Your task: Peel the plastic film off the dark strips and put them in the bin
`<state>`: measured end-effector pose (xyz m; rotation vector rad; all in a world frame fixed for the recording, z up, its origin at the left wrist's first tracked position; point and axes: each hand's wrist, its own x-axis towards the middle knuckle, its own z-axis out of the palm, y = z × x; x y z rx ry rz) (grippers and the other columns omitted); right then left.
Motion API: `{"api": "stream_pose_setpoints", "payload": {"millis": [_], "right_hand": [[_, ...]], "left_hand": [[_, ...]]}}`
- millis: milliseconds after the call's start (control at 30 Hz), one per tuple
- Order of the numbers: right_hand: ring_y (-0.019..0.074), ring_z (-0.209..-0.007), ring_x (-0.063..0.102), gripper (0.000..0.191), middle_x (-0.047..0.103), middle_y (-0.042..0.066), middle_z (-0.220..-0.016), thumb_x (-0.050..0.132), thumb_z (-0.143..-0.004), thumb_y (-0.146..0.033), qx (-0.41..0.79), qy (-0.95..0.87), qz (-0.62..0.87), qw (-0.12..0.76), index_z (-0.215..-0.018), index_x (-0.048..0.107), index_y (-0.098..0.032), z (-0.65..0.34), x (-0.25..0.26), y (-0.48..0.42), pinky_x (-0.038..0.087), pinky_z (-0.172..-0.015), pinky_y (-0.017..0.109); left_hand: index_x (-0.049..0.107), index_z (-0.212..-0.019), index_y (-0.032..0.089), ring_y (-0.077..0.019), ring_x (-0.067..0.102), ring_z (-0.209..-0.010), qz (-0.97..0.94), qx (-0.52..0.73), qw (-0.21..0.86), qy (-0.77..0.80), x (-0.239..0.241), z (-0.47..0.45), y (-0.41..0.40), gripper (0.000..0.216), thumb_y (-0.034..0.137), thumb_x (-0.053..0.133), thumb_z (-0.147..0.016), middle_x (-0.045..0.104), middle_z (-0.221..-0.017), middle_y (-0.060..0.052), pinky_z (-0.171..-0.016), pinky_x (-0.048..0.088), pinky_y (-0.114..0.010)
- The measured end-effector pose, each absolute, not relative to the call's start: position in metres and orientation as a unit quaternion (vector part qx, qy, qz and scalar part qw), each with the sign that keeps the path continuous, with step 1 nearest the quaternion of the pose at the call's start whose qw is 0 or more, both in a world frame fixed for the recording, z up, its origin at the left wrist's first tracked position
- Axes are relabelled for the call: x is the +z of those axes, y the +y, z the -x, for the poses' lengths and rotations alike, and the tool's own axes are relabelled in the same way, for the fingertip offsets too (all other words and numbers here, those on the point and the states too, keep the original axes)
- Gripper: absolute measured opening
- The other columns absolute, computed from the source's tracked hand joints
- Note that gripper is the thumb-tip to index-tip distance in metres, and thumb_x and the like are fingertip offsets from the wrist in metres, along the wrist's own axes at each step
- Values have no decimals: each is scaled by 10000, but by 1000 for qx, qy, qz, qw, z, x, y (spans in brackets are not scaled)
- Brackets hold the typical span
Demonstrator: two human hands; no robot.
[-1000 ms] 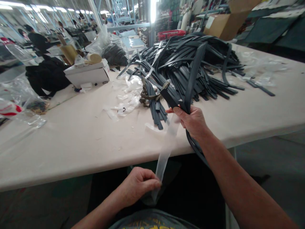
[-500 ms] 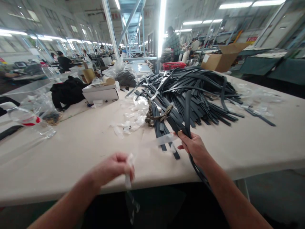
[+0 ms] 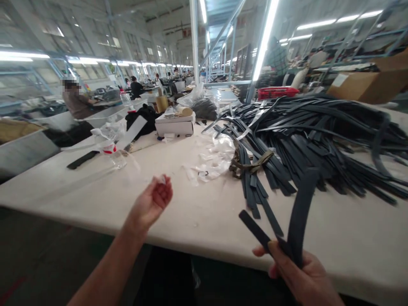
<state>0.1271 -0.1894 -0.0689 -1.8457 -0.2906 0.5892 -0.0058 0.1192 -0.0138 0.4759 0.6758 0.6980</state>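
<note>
My right hand (image 3: 302,280), low at the right in front of the table's near edge, grips a folded dark strap (image 3: 302,208); one end pokes out to the left and the loop arches up. My left hand (image 3: 152,203) is raised over the table (image 3: 95,187) with palm up, fingers loosely apart and nothing clearly in it. A clear plastic sleeve (image 3: 132,131) hangs in the air beyond it, to the left. A big pile of the same dark straps (image 3: 321,127) covers the right of the table.
Torn clear wrappers (image 3: 210,163) lie mid-table beside a strap bundle tied with an olive band (image 3: 251,163). Behind stand a white box (image 3: 174,126), a black bag (image 3: 143,115), a red crate (image 3: 276,92) and a cardboard box (image 3: 369,85). A person (image 3: 75,102) sits at the far left.
My left hand pulled the clear sleeve off the strap, swung up to the left and let it go; the sleeve now flies away. My right hand drew the strap toward me.
</note>
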Motion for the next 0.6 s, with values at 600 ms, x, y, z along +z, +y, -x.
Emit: {"api": "stream_pose_setpoints", "payload": {"millis": [600], "right_hand": [[155,-567,530,496,710,57,-772,543,-840,-627,320,-285,749,506,-828,731,-168,-70,-85,-137,429,-550,278]], "left_hand": [[611,-742,121,-120,674,-606,-160,220,899,344,-92,26,53,169,203,749,-794,690,-718,-15,-606,595,-243]]}}
